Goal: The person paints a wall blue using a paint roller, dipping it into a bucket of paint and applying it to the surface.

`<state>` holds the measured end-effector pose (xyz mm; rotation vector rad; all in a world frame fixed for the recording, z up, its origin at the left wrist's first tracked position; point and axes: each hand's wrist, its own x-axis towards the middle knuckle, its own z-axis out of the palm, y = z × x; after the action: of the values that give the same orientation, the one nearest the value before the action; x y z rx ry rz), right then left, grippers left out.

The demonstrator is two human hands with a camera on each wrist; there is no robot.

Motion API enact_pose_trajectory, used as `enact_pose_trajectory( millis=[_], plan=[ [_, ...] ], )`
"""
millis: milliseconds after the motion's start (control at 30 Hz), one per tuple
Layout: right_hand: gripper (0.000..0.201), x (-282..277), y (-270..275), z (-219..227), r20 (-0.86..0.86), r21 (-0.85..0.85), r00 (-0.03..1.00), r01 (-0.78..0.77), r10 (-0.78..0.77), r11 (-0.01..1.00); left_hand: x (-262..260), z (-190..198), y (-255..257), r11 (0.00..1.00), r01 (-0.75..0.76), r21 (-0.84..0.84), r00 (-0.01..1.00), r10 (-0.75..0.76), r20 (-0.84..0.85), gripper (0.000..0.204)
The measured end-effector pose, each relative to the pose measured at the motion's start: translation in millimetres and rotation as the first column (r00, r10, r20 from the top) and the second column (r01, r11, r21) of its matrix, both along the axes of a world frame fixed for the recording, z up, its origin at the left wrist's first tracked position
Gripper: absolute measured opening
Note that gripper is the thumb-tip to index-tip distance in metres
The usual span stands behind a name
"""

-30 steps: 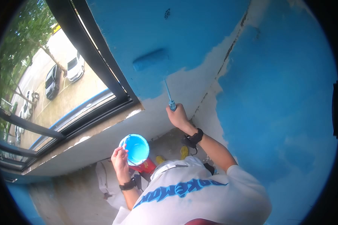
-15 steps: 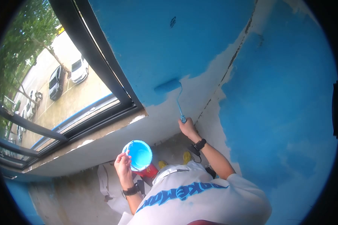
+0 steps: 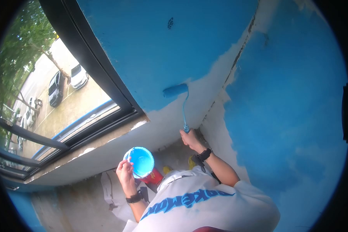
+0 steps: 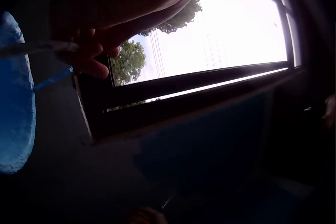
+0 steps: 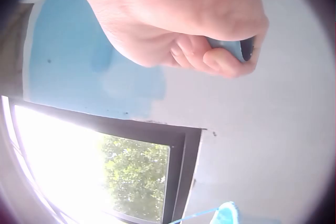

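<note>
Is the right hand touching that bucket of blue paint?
Apart. The head view shows the right hand gripping the roller's handle, with grey wall and floor visible between it and the bucket.

A room in the middle of a paint job, pretty clearly; whether it's meant as a home or an office can't be told. Blue paint has been rolled over only part of the window wall (image 3: 150, 50) and the right-hand wall (image 3: 286, 108), with pale patches left uncovered around the corner. A rough, stained floor (image 3: 73, 208) is exposed below, a paint bucket (image 3: 144, 164) and paint roller (image 3: 175, 90) are held, and parked cars (image 3: 56, 89) are framed by the dark window (image 3: 96, 62).
</note>
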<state>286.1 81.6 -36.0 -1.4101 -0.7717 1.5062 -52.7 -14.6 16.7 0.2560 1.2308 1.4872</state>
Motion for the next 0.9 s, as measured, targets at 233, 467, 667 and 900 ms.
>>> enact_pose_trajectory(
  millis=[233, 467, 667, 900],
  plan=[
    [0.039, 26.0, 37.4, 130.5, 0.348, 0.225, 0.928, 0.056, -0.133, 0.973, 10.1, 0.7, 7.7, 1.000, 0.020, 0.001, 1.000, -0.020, 0.014, 0.007],
    [0.041, 47.0, 45.2, 106.2, 0.515, 0.247, 0.851, -0.034, -0.102, 0.968, 21.7, 1.8, 14.4, 0.998, 0.056, 0.007, 0.998, -0.056, 0.009, 0.007],
    [0.032, 49.7, 19.8, -2.5, 0.689, 0.235, 0.697, 0.045, -0.199, 0.971, 26.4, 0.0, 12.7, 0.999, 0.047, 0.023, 0.998, -0.048, 0.032, 0.008],
    [0.030, 59.5, -2.0, -61.0, 0.655, 0.219, 0.735, 0.036, -0.174, 0.975, 29.7, 3.6, 11.2, 0.999, 0.024, 0.026, 0.999, -0.025, 0.023, 0.009]
  ],
)
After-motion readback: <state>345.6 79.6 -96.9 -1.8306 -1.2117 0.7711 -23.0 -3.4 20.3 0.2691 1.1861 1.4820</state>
